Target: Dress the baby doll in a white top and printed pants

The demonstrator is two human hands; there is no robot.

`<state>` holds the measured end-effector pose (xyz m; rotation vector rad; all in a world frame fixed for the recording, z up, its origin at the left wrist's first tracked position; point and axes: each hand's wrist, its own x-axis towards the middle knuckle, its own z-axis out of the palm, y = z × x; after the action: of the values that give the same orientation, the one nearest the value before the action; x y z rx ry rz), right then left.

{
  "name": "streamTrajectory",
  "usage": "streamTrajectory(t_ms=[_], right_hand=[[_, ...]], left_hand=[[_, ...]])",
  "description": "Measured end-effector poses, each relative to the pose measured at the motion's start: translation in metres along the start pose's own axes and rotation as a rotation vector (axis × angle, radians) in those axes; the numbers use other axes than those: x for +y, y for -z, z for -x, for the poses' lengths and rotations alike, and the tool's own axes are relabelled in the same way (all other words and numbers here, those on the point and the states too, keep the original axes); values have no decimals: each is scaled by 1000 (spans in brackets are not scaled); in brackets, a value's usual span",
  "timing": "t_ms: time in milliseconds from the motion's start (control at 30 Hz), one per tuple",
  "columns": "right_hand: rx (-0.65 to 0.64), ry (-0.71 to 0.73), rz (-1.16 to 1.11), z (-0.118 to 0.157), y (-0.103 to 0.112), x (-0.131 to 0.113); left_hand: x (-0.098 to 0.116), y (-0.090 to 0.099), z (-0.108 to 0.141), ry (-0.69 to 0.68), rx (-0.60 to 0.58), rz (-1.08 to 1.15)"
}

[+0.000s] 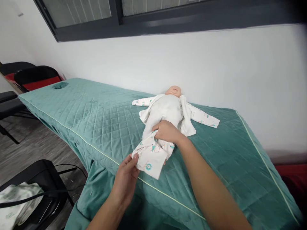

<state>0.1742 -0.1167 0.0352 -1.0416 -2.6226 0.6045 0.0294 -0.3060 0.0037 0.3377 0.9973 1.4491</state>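
Note:
A baby doll [174,91] lies on its back on a green quilted bed, its head toward the wall. Its white body [168,107] shows between the open halves of a white printed jacket [203,118], whose sleeves spread to both sides. White printed baby trousers [152,159] cover the lower part of the doll's legs. My left hand [128,172] pinches the lower edge of one trouser leg between thumb and fingers. My right hand [166,131] grips the trousers' upper edge over the doll's legs, with its fingertips partly hidden in the cloth.
The green quilted bed [100,115] stretches far left, with a face hole [60,85] near that end. Behind it stands a white wall [227,64] below a dark-framed window [155,22]. Black chairs [38,76] stand at left. A nearer chair [48,179] carries printed cloth [21,201].

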Motion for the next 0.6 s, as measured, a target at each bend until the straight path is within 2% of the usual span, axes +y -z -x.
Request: streamTrajectory(t_ms=[167,267,333,500,600], right_hand=[[-43,-12,53,1,1,1],[-58,-23,50,2,3,1],[-62,-29,42,2,4,0],[-75,-50,15,1,7,-5],[-77,-35,-13,2,8,-7]], left_hand=[[3,11,-22,-23,109,-113],[4,13,-37,-11,167,-266],[5,12,-45,-49,191,-411],[8,4,-56,-240,123,-761],[11,-2,-60,-277,91,-923]])
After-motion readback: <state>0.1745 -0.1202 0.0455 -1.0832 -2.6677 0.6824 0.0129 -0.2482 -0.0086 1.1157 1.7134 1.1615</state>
